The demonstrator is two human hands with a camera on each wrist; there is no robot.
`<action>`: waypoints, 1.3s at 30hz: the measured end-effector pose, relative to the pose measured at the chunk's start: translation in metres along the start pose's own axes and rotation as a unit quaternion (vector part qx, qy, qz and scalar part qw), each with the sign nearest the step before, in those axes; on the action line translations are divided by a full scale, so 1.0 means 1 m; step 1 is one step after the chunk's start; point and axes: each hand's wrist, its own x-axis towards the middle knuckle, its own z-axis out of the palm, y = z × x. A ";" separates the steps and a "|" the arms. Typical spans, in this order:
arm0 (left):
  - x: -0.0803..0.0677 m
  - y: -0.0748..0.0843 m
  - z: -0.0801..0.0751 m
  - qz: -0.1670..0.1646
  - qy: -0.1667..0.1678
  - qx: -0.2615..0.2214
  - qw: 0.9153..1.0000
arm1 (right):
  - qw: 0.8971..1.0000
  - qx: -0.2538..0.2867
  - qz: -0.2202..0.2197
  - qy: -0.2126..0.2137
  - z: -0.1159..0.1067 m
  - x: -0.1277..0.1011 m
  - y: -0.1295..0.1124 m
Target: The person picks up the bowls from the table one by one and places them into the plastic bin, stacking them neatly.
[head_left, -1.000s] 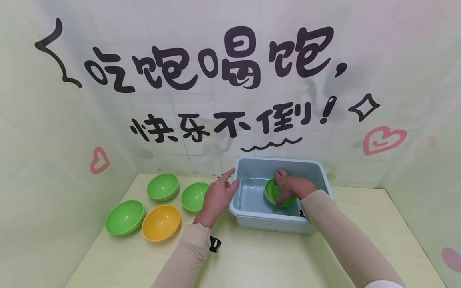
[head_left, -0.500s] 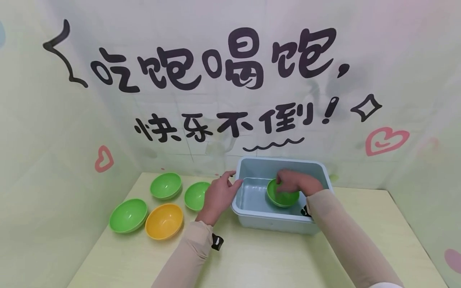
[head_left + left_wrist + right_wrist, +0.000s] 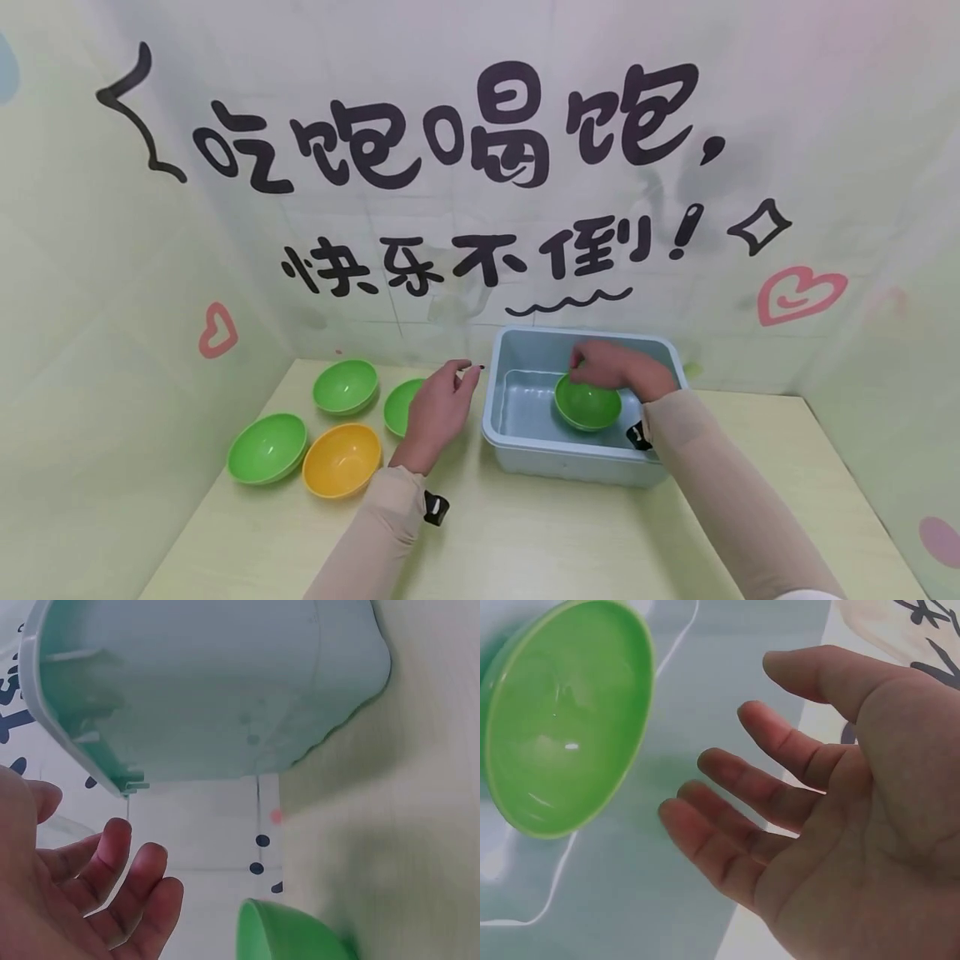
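A green bowl (image 3: pixel 588 405) sits inside the light blue plastic tub (image 3: pixel 570 454), right of its middle. Above that bowl is my right hand (image 3: pixel 611 364); in the right wrist view its loosely bent fingers (image 3: pixel 735 776) are apart from the bowl and hold nothing. Just left of the tub hovers my left hand (image 3: pixel 438 408), off the rim and with nothing in its grasp. Beneath it a second green bowl (image 3: pixel 399 407) stands on the table, partly hidden by the hand; the left wrist view catches this bowl's edge (image 3: pixel 292 934).
At the left of the table (image 3: pixel 517 533) stand a yellow bowl (image 3: pixel 342 461), a green bowl (image 3: pixel 267 450) and another green bowl (image 3: pixel 345 387). Behind them rises a pale wall sheet (image 3: pixel 420 217) with black lettering.
My right hand has let go of the green bowl in the tub and risen above it. My left hand has left the tub's rim and moved leftward.
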 end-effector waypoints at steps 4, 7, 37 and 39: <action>-0.001 -0.007 -0.003 0.003 0.004 0.000 1.000 | 0.999 0.002 -0.003 0.033 -0.005 -0.004 -0.001; -0.001 -0.013 -0.005 0.012 0.008 0.021 1.000 | 0.999 -0.004 -0.006 0.048 -0.009 -0.009 -0.002; 0.001 -0.060 -0.020 -0.050 -0.046 0.086 0.994 | 0.988 0.064 0.085 0.114 -0.021 -0.089 0.049; 0.001 -0.062 -0.020 -0.051 -0.049 0.083 0.994 | 0.985 0.073 0.100 0.122 -0.017 -0.094 0.052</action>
